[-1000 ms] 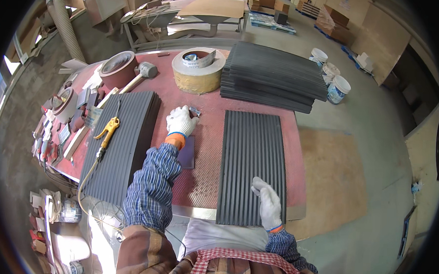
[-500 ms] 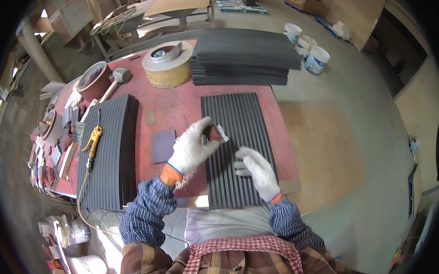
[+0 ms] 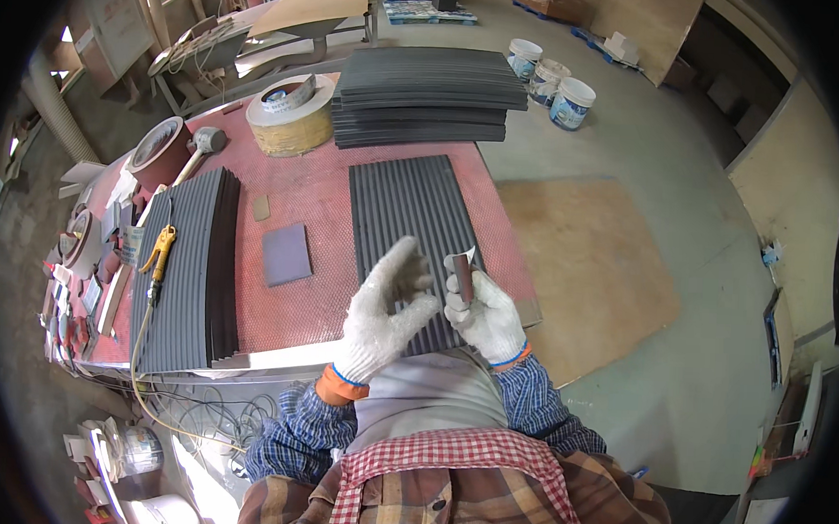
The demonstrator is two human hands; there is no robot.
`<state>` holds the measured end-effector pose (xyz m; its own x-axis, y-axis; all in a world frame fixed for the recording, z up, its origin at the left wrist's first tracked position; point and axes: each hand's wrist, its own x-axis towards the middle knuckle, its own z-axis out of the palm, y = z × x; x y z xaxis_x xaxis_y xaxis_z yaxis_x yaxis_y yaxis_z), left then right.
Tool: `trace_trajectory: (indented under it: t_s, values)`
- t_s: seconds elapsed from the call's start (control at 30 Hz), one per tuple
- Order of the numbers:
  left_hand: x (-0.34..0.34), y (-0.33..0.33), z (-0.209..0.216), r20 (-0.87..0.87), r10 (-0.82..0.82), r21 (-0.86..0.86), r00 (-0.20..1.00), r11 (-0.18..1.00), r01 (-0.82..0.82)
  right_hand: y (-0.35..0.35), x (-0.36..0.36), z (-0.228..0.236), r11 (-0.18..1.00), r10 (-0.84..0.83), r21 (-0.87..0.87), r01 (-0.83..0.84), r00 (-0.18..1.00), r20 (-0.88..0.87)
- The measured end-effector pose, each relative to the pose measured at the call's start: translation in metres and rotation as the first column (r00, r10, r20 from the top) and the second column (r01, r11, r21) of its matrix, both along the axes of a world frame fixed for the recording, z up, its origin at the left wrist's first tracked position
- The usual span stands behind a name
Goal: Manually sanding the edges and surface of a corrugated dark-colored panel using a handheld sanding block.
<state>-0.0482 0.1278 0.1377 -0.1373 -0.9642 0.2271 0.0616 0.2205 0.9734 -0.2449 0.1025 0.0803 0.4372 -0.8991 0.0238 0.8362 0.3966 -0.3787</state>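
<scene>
My right hand (image 3: 488, 319), in a white knit glove, is closed round a folded piece of reddish-brown sandpaper (image 3: 463, 277) with a pale edge at its top. Beside it my left hand (image 3: 386, 309), gloved the same way, is held with fingers apart and nothing in them. Both hands are over the near part of a dark grey ribbed panel (image 3: 404, 198), which lies lengthwise on the red table mat (image 3: 295, 327). A flat purple-grey square sheet (image 3: 287, 254) and a small tan piece (image 3: 261, 207) lie left of the panel.
A stack of ribbed panels (image 3: 180, 280) stands at left, with a yellow air blow gun (image 3: 160, 253) and hose on top. Farther back are another dark stack (image 3: 422, 94), a wide tape-like roll (image 3: 289, 130) and a mallet (image 3: 208, 141). Buckets (image 3: 571, 104) stand on the floor.
The sandpaper has passed from my left hand to my right. Both hands have come nearer my body, and the left has opened. The whole view has shifted slightly.
</scene>
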Motion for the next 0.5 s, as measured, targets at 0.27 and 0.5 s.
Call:
trace_trajectory:
  t_s: [0.27,0.5]
  values:
    - [-0.028,0.02,0.02,-0.017,0.049,0.231,0.999,0.972,-0.044,0.026,0.003,0.045,0.981,-0.163,-0.169,0.09,0.859,-0.486]
    - [-0.022,0.023,0.01,0.265,0.404,-0.172,0.875,0.913,-0.37,0.046,-0.005,0.04,0.892,-0.452,-0.378,0.249,0.525,-0.721]
